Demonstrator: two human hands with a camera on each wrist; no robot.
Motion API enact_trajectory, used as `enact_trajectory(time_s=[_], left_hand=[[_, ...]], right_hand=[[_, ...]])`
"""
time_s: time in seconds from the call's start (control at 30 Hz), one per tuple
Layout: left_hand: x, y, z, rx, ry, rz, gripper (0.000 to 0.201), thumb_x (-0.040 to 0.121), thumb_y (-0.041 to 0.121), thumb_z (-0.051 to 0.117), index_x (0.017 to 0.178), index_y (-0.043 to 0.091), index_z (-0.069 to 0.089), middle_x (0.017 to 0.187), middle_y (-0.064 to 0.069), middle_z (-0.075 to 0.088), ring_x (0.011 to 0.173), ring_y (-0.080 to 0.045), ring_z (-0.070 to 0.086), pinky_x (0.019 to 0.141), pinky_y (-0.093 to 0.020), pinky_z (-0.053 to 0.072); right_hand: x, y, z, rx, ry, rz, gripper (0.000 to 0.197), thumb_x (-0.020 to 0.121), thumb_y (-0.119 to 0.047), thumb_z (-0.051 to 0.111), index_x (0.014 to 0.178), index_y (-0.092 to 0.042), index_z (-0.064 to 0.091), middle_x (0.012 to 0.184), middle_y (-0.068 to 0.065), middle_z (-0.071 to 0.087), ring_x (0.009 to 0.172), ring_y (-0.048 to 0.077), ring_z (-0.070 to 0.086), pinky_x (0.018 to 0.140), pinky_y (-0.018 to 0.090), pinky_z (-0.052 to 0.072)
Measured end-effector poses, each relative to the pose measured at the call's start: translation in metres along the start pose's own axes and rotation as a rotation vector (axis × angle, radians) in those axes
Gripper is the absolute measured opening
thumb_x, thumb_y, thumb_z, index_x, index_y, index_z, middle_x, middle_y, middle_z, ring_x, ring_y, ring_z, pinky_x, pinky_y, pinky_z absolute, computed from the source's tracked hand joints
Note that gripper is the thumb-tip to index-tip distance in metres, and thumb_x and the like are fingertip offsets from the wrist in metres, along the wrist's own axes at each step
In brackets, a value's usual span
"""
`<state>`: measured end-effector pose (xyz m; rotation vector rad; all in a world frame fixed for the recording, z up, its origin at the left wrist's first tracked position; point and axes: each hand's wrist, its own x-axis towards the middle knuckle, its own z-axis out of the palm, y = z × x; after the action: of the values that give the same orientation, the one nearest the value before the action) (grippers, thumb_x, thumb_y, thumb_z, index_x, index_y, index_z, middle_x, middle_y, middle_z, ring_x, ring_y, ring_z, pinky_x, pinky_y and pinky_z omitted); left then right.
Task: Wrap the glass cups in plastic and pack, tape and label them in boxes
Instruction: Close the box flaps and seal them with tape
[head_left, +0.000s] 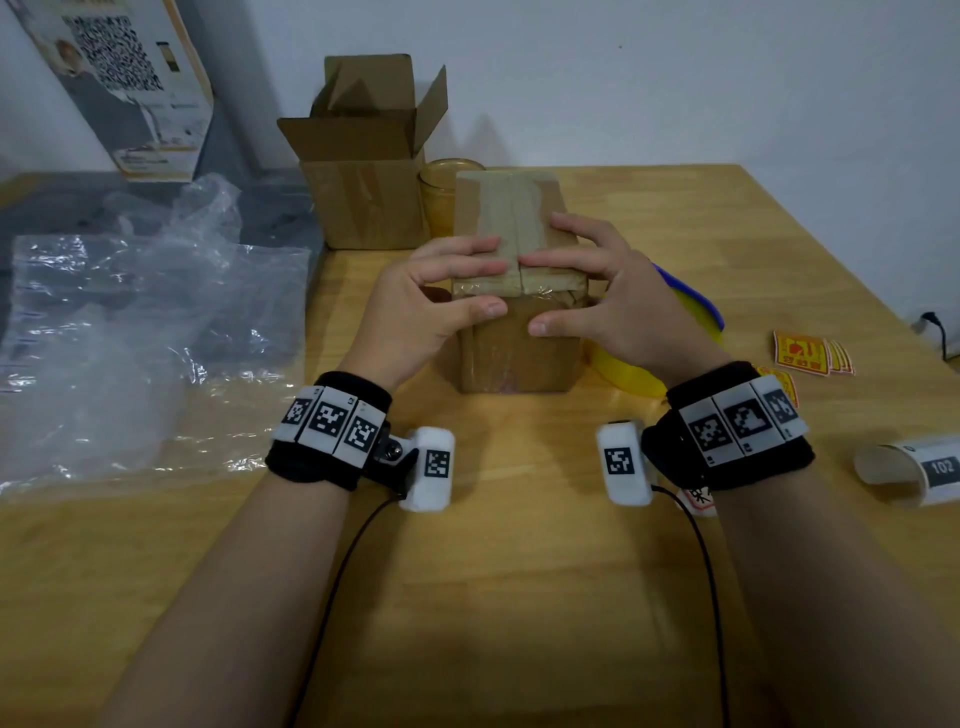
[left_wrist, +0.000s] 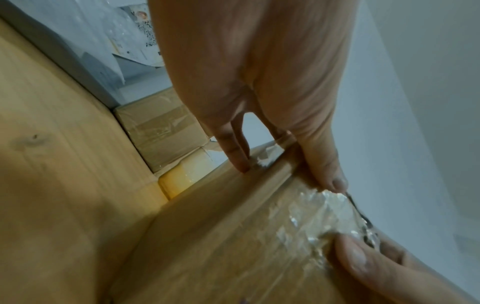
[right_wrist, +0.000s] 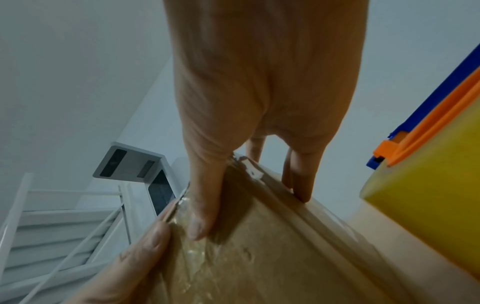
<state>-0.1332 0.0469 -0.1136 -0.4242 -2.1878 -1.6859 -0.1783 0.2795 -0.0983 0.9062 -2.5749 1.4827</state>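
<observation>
A closed brown cardboard box (head_left: 514, 353) stands upright mid-table, with a strip of clear tape (head_left: 511, 223) running over its top and down its front face. My left hand (head_left: 431, 291) lays straight fingers on the top's near edge, and its thumb presses the front face. My right hand (head_left: 597, 301) mirrors it from the right. The left wrist view shows the left hand (left_wrist: 259, 82) pressing crinkled tape on the box (left_wrist: 221, 236). In the right wrist view the right hand (right_wrist: 259, 82) presses the box (right_wrist: 272, 246). A yellowish glass cup (head_left: 441, 192) stands behind the box.
An open cardboard box (head_left: 363, 156) stands at the back. Crumpled clear plastic bags (head_left: 130, 312) cover the table's left side. A yellow and blue tape dispenser (head_left: 675, 322) lies just right of the box. Red-yellow stickers (head_left: 802, 353) and a label roll (head_left: 924, 467) lie at the right edge.
</observation>
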Motion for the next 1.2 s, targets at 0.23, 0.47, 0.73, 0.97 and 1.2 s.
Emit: enact_trajectory(time_s=[0.23,0.47,0.73,0.97,1.2], left_hand=[[-0.006,-0.011,-0.010,-0.073,-0.187,0.029,0.042,0.102,0.007,0.059,0.142,0.018,0.056,0.160,0.005,0.042,0.152,-0.010,0.032,0.123,-0.036,0.033],[-0.008,-0.020,0.000,-0.043,-0.141,0.053,0.032,0.102,0.031,0.053,0.134,0.031,0.060,0.159,0.006,0.038,0.153,-0.012,0.027,0.126,-0.045,0.027],[-0.011,-0.023,-0.002,-0.468,-0.194,-0.052,0.045,0.095,0.033,0.068,0.139,0.030,0.063,0.163,0.023,0.028,0.156,-0.007,0.018,0.125,-0.042,0.028],[-0.015,-0.029,0.000,-0.701,-0.219,-0.194,0.049,0.100,0.023,0.059,0.148,0.033,0.053,0.169,-0.005,0.024,0.154,-0.026,0.028,0.126,-0.056,0.022],[-0.014,-0.037,0.002,-0.782,-0.190,-0.232,0.050,0.104,0.007,0.042,0.140,0.035,0.062,0.170,-0.005,0.023,0.154,-0.029,0.028,0.125,-0.057,0.022]], right_hand=[[0.001,-0.003,-0.001,0.053,0.030,0.028,0.056,0.067,-0.035,0.094,0.119,-0.037,0.076,0.153,-0.014,0.043,0.141,-0.002,0.038,0.113,0.029,0.045],[0.008,-0.009,0.015,-0.011,0.172,0.023,0.048,0.061,-0.043,0.096,0.104,-0.039,0.078,0.138,-0.013,0.050,0.131,-0.002,0.046,0.106,0.014,0.041],[0.006,-0.005,0.006,0.105,0.091,0.029,0.049,0.063,-0.034,0.096,0.107,-0.044,0.078,0.145,-0.015,0.049,0.134,-0.006,0.045,0.108,0.015,0.042],[0.003,0.008,-0.002,0.264,0.026,0.013,0.055,0.068,-0.022,0.092,0.120,-0.029,0.077,0.158,-0.015,0.045,0.144,-0.003,0.040,0.119,0.034,0.040],[-0.003,0.029,-0.011,0.619,-0.112,0.010,0.057,0.073,-0.021,0.087,0.128,-0.023,0.073,0.157,-0.018,0.042,0.149,0.001,0.034,0.118,0.031,0.040]])
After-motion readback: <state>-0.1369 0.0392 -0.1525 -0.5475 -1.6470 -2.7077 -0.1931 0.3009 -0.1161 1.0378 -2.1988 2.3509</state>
